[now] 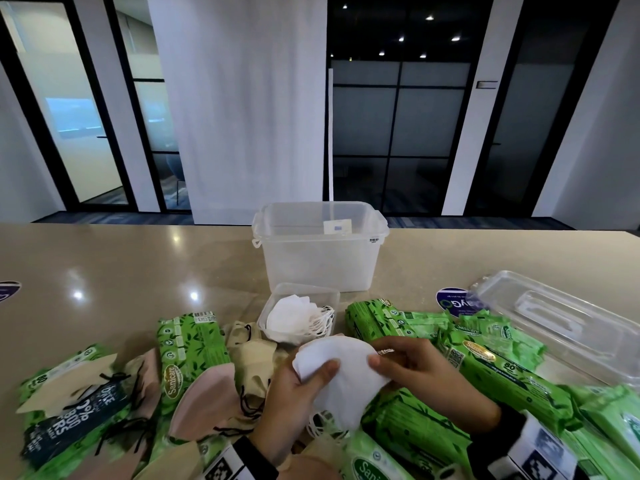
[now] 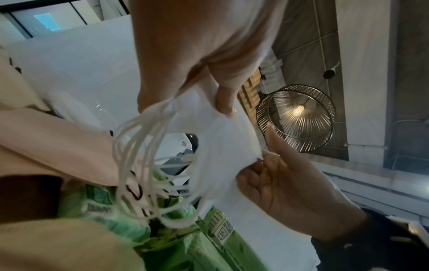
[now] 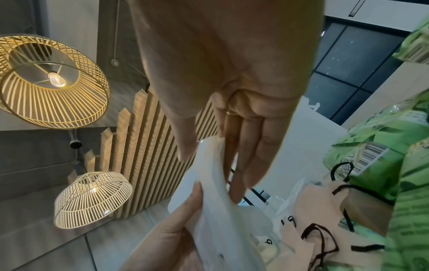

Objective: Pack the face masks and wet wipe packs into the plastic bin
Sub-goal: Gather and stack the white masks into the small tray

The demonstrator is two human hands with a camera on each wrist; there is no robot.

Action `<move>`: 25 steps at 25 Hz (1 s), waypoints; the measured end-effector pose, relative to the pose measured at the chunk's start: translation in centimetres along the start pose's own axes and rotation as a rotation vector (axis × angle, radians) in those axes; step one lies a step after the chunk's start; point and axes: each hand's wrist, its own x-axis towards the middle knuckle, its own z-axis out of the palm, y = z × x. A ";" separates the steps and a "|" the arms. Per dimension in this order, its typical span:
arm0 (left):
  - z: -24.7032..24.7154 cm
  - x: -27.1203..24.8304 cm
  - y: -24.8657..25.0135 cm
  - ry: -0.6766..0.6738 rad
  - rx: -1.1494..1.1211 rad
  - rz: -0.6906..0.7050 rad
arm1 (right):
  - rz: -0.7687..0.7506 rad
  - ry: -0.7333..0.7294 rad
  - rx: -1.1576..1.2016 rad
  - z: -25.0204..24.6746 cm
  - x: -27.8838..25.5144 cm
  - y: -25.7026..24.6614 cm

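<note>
Holding a stack of white face masks [image 1: 341,379] between both hands above a cluttered desk [image 1: 121,271], a person grips the folded bundle at either side: the left hand [image 1: 294,403] has its thumb pressed over the near-left edge and its fingers curled beneath, while the right hand [image 1: 412,365] pinches the opposite edge between thumb and fingers. White ear loops [image 2: 144,165] hang in a tangle below the stack, as the left wrist view shows. Directly beyond the hands sits a small clear container [image 1: 304,299] already holding more white masks [image 1: 294,320], and behind it, farther back on the desk, stands the large translucent plastic bin [image 1: 322,251], upright and open, with nothing visible through its cloudy walls except a label. Its clear lid [image 1: 561,323] lies to the right. Green wet wipe packs [image 1: 502,372] are heaped on both sides of the hands, some overlapping; beige and pink masks with black ear loops [image 1: 221,393] lie among the packs on the left, beside a dark printed pack [image 1: 79,420]. A round blue sticker [image 1: 450,303] shows on the desk near the lid. Wire-cage pendant lamps [image 3: 51,80] glow in the right wrist view.
</note>
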 end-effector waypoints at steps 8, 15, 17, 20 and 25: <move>0.8 0.2 -0.3 0.019 -0.114 0.000 | 0.126 -0.096 0.095 1.7 1.0 0.9; -1.9 2.7 2.5 -0.047 0.226 0.095 | 0.179 -0.006 -0.107 1.1 5.2 1.2; -3.3 4.9 3.9 -0.067 0.421 0.117 | 0.141 0.004 -0.157 0.3 8.0 0.2; -4.5 8.7 5.4 -0.081 0.664 0.217 | 0.123 0.028 -0.272 -0.5 13.1 -0.8; -5.8 14.2 4.9 -0.073 1.283 0.114 | 0.245 0.058 -0.510 -0.6 20.9 0.4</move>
